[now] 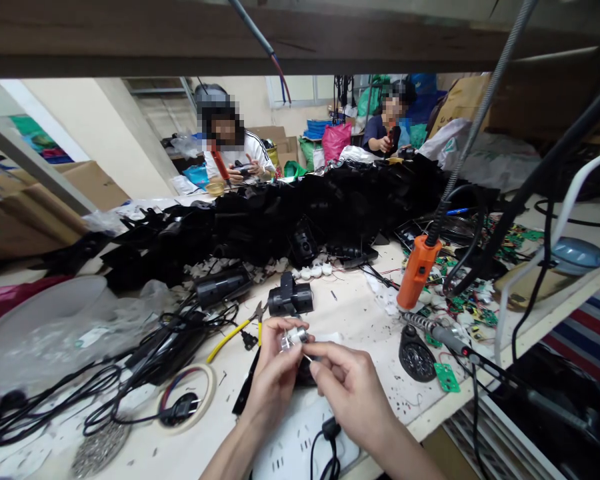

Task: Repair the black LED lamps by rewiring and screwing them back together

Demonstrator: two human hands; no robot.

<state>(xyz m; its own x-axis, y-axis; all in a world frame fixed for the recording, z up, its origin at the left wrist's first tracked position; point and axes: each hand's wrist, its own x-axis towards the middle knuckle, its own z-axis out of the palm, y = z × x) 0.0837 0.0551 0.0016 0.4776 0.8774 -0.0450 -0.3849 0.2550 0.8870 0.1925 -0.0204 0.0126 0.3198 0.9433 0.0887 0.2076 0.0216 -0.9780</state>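
Note:
My left hand (276, 373) pinches a small silver motor (295, 337) just above the workbench (353, 313). My right hand (349, 383) is closed next to it, its fingertips pressed against the motor's right end, where a thin wire sticks out. A black plastic housing (290, 297) stands just beyond the hands. Yellow-handled pliers (237, 330) lie to the left of my left hand.
A long heap of black plastic parts (300, 217) crosses the bench. An orange hanging screwdriver (416, 272), a soldering iron (443, 335) and green circuit boards (467, 300) lie at right. Cables, a tape roll (187, 395) and a power strip (300, 443) are nearby. Two people work opposite.

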